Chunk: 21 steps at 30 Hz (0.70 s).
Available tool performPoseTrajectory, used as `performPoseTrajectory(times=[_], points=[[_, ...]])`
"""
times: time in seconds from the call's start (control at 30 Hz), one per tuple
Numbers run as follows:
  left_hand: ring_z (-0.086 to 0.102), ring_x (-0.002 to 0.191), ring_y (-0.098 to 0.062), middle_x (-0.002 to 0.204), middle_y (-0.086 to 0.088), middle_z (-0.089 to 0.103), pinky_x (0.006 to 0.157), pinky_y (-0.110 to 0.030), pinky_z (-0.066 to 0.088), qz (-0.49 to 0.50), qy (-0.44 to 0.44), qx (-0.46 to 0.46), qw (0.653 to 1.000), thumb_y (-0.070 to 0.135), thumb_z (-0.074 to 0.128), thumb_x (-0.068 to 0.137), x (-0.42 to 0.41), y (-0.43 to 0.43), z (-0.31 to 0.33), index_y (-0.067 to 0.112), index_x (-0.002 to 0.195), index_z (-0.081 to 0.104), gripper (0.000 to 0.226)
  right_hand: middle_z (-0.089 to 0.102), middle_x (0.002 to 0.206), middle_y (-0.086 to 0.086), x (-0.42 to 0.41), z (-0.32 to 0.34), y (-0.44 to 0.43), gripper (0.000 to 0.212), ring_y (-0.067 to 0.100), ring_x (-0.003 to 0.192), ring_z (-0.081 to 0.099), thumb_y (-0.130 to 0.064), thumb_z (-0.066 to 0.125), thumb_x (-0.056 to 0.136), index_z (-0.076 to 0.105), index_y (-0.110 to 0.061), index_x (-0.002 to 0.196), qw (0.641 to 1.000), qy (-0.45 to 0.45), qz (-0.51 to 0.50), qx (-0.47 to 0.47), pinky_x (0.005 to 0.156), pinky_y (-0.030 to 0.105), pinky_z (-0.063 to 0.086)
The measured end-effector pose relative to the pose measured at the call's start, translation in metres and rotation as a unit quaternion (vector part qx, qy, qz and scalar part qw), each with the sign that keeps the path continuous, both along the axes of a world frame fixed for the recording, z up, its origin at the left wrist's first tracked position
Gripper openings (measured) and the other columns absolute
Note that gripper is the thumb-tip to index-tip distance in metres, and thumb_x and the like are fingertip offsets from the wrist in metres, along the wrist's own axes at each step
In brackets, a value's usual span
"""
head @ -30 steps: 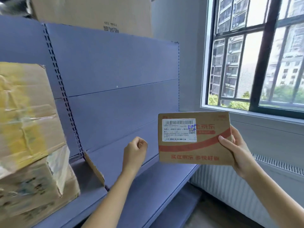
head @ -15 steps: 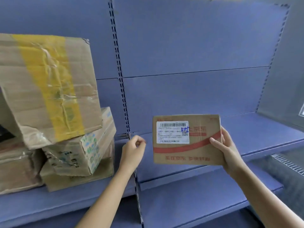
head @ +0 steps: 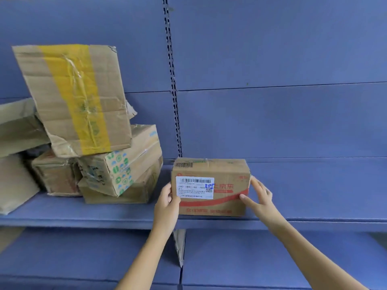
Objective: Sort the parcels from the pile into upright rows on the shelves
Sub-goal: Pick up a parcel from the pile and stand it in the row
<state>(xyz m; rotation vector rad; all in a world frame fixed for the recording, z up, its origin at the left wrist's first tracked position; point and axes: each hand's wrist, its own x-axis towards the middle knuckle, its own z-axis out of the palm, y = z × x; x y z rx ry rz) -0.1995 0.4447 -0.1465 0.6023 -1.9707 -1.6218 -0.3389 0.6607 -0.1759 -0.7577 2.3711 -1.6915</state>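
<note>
Along the wall runs blue steel shelving (head: pixel 272 49), its back panels split by a slotted upright (head: pixel 172 80). On the middle shelf (head: pixel 314 195), to the left, sits the pile (head: pixel 88 143): a big yellow-taped carton (head: pixel 77 97) leans crookedly on top of a green-printed carton (head: pixel 119 162), with crushed brown boxes underneath and beside them.

Just right of the upright, apart from the pile by a narrow gap, is the parcel (head: pixel 210 187) being shelved. It looks set down near the shelf's front lip, standing on a long edge, printed face toward the person. Its long axis runs left to right, parallel with the shelf edge, and it lies squarely between the two hands, neither one nearer.

At its left end, the left hand (head: pixel 166 206) has a pinching grip: thumb on the front face, fingers out of sight behind. At the right end, the right hand (head: pixel 261 197) is looser, with fingers fairly straight against the end panel and the thumb laid across the front corner, steadying more than clenching. A white label (head: pixel 194 187) faces out.

To my eye the placing is nearly finished; what remains is a straight push back toward the panel, both hands together, so the parcel doesn't skew.
</note>
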Motion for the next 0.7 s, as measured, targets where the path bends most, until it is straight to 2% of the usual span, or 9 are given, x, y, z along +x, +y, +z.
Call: performPoseTrajectory(times=[0.07,0.13,0.17,0.3,0.37,0.47,0.6,0.7], points=[[0.06,0.106,0.004,0.115,0.018,0.065,0.096,-0.027,0.047,-0.016,0.002,0.004,1.0,0.012,0.045,0.098,0.006,0.007,-0.009,0.035,0.123,0.052,0.036,0.032,0.141,-0.031,0.005,-0.014,0.0,0.059,0.009,0.137,0.027,-0.022,0.052,0.098,0.027,-0.055,0.139,1.0,-0.005,0.011,-0.005,0.112,0.039,0.03],[0.058,0.109,0.004,0.118,0.018,0.064,0.094,-0.023,0.046,-0.023,0.004,-0.004,1.0,0.012,0.044,0.099,0.009,0.012,-0.012,0.043,0.121,0.05,0.039,0.041,0.143,-0.02,0.011,-0.021,-0.002,0.057,0.005,0.131,0.043,-0.02,0.05,0.099,0.03,-0.05,0.142,0.999,-0.022,0.005,-0.041,0.096,0.022,0.041],[0.058,0.109,0.005,0.117,0.019,0.064,0.093,-0.022,0.046,-0.021,0.007,-0.005,1.0,0.012,0.043,0.099,0.009,0.013,-0.014,0.044,0.12,0.05,0.039,0.044,0.142,-0.018,0.013,-0.021,-0.003,0.055,0.003,0.127,0.047,-0.02,0.05,0.099,0.032,-0.048,0.143,0.999,-0.021,-0.011,-0.043,0.091,0.019,0.041],[0.058,0.103,0.01,0.114,0.021,0.065,0.089,-0.018,0.046,-0.013,0.011,-0.007,1.0,0.012,0.039,0.099,0.006,0.011,-0.013,0.034,0.125,0.054,0.037,0.053,0.135,-0.023,0.015,-0.017,-0.007,0.051,-0.002,0.116,0.053,-0.022,0.052,0.098,0.039,-0.044,0.142,0.998,-0.007,-0.048,-0.036,0.086,0.02,0.043],[0.059,0.105,0.007,0.115,0.019,0.065,0.091,-0.023,0.049,-0.006,0.009,-0.004,1.0,0.012,0.039,0.099,0.002,0.006,-0.017,0.031,0.128,0.055,0.038,0.054,0.131,-0.027,0.016,-0.017,-0.009,0.049,-0.003,0.114,0.053,-0.023,0.052,0.098,0.04,-0.043,0.141,0.998,0.001,-0.059,-0.038,0.084,0.017,0.043],[0.06,0.107,-0.002,0.117,0.014,0.066,0.094,-0.03,0.049,0.02,0.013,0.026,0.999,0.009,0.039,0.096,-0.009,0.004,-0.022,0.029,0.129,0.055,0.041,0.054,0.126,-0.03,0.015,-0.017,-0.014,0.049,-0.004,0.112,0.052,-0.022,0.051,0.099,0.039,-0.041,0.142,0.996,0.011,-0.079,-0.031,0.087,0.022,0.04],[0.054,0.103,0.006,0.12,0.013,0.06,0.084,-0.019,0.042,0.027,0.014,0.045,0.999,0.011,0.038,0.097,-0.028,0.008,-0.021,0.028,0.136,0.045,0.044,0.055,0.119,-0.029,0.002,-0.018,-0.023,0.047,0.001,0.115,0.05,-0.02,0.05,0.099,0.041,-0.038,0.141,0.994,-0.003,-0.107,-0.022,0.09,0.023,0.037],[0.053,0.109,0.0,0.123,0.012,0.058,0.08,-0.014,0.041,0.022,0.023,0.062,0.998,0.008,0.036,0.096,-0.047,0.006,-0.021,0.03,0.137,0.042,0.047,0.058,0.12,-0.018,-0.013,-0.018,-0.031,0.046,0.002,0.115,0.05,-0.023,0.049,0.1,0.041,-0.038,0.142,0.992,-0.004,-0.123,-0.008,0.088,0.023,0.038]])
